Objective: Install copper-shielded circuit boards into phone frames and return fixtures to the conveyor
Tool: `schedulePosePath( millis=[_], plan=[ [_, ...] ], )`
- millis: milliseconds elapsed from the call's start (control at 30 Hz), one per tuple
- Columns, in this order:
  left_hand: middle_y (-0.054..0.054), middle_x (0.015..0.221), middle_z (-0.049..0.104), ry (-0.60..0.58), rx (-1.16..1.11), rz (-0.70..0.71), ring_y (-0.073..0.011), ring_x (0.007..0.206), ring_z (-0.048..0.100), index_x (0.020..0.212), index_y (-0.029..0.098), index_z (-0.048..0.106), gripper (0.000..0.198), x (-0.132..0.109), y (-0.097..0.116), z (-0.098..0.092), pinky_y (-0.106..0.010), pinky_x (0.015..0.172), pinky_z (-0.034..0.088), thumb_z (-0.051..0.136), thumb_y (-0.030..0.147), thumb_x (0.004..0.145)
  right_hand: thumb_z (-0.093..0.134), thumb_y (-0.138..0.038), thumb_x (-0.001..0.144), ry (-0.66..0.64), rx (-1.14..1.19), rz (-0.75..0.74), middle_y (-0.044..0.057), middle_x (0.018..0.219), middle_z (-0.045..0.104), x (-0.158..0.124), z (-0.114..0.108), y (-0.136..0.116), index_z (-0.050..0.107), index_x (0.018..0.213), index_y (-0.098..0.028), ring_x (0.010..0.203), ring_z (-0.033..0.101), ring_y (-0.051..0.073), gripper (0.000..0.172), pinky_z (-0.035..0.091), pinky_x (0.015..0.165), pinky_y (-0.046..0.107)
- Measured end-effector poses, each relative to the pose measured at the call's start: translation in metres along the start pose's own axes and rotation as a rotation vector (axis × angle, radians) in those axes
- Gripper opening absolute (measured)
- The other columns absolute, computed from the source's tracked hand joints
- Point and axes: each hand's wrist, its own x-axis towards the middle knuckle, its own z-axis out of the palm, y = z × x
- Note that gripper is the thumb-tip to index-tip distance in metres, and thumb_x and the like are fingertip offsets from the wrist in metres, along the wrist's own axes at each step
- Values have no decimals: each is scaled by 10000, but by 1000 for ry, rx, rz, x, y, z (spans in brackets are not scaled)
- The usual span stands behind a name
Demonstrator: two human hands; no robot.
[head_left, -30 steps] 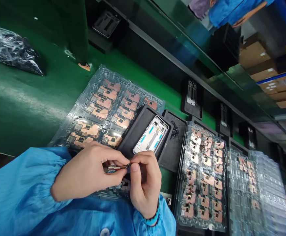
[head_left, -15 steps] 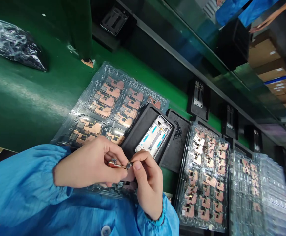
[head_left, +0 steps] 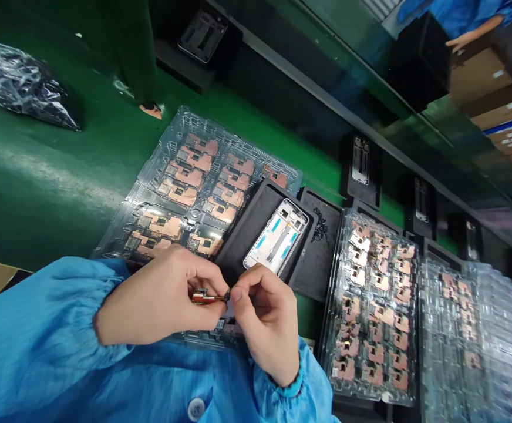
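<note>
Black plastic bag [head_left: 18,85] sits far left on the green table [head_left: 49,188]. Next is a clear tray [head_left: 181,117] of copper-faced boards [head_left: 183,176], with the left sleeve [head_left: 49,329] lying over its near edge. Left grip [head_left: 159,296] is clenched on a small board [head_left: 205,298], which is held clear of the table between both hands. Right grip [head_left: 267,323] is closed on the board's right tip by thumb and forefinger; the exact contact is partly hidden by the fingers. Black nest [head_left: 256,205] is just beyond the hands, with a phone frame [head_left: 276,238] seated in it. Black mat [head_left: 322,264] is beside the nest, with dark scraps [head_left: 320,224] heaped on it. To the right are 2 more clear trays [head_left: 373,305] [head_left: 462,329] of copper-faced parts, the farther one blurred. Black fixtures [head_left: 360,167] are lined up along the far edge.

Risks: board could be dropped onto the tray below if the pinch slips, as little of it is gripped. It could be bent if the grips pull apart. Frame could be knocked by the right knuckles. Scraps could be carried onto parts if the mat is brushed.
</note>
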Motion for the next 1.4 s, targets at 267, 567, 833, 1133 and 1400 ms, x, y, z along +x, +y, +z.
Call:
schedulePosePath(
  millis=[267, 567, 833, 1133, 1400],
  plan=[
    [-10, 619, 708, -120, -218, -187, -158, 514, 666, 805, 187, 755, 82, 2, 0, -7, -206, 472, 548, 728, 246, 754, 636, -367, 1002, -107, 258, 120, 8, 677, 639, 3, -10, 0, 691, 832, -178, 562, 572, 139, 261, 475, 509, 229],
    [4, 601, 702, -105, -374, -171, -119, 466, 652, 803, 171, 737, 81, 4, -1, -7, -154, 453, 530, 766, 186, 728, 656, -154, 948, -11, 88, -123, 3, 833, 696, -4, -13, -1, 724, 1139, -231, 706, 633, 144, 217, 528, 658, 252],
    [17, 588, 687, -79, -345, -143, -113, 469, 644, 777, 187, 751, 44, 0, 5, -7, -151, 451, 500, 759, 187, 733, 646, -179, 950, -6, 114, -206, 45, 889, 695, -8, -12, 2, 741, 1136, -232, 748, 635, 185, 215, 520, 657, 308],
    [68, 497, 638, -47, -384, -108, -82, 438, 603, 753, 221, 743, 104, -3, 8, -2, -119, 446, 485, 746, 123, 720, 681, -395, 984, -8, 250, -225, 48, 908, 644, -13, -14, 8, 689, 1249, -259, 787, 591, 199, 298, 494, 673, 310],
    [29, 665, 725, -138, -500, -83, -81, 510, 646, 793, 205, 740, 55, -1, 13, -1, -133, 501, 527, 776, 165, 782, 837, -445, 846, -3, 386, -292, 82, 1032, 634, -8, -11, 16, 587, 1247, -289, 925, 625, 265, 498, 558, 778, 404]
  ],
)
